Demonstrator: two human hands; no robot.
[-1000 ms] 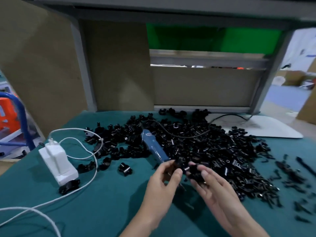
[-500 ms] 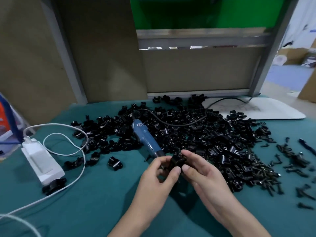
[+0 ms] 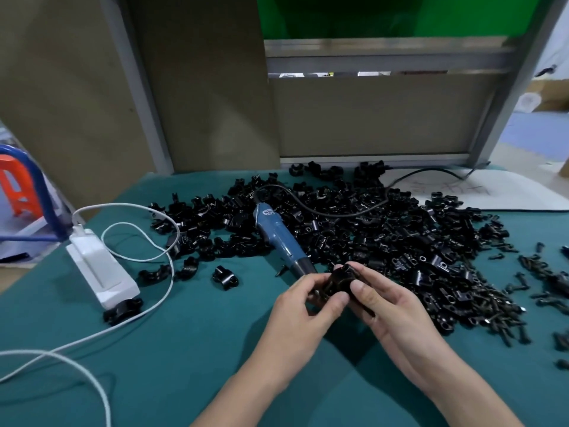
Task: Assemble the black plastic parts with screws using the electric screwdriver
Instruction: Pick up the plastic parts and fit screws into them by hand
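Both hands meet low in the middle of the green table and hold 1 black plastic part between them, just above the cloth. The left hand grips the part from the left, with its fingers curled round it. The right hand grips the same part from the right, with its thumb pressed on the front and the other fingers bent behind. How the part is built is hard to tell, as the hands hide much of it. Just behind the hands lies the electric screwdriver, blue with a dark tip that points toward the hands. No hand touches it. Its black cord runs back over the big pile of black parts that covers the far side of the table. Small dark screws lie in a heap at the right edge of that pile, near the right hand. 1 loose black part sits alone to the left of the hands. Further left there is a white box with a white cable looping round it
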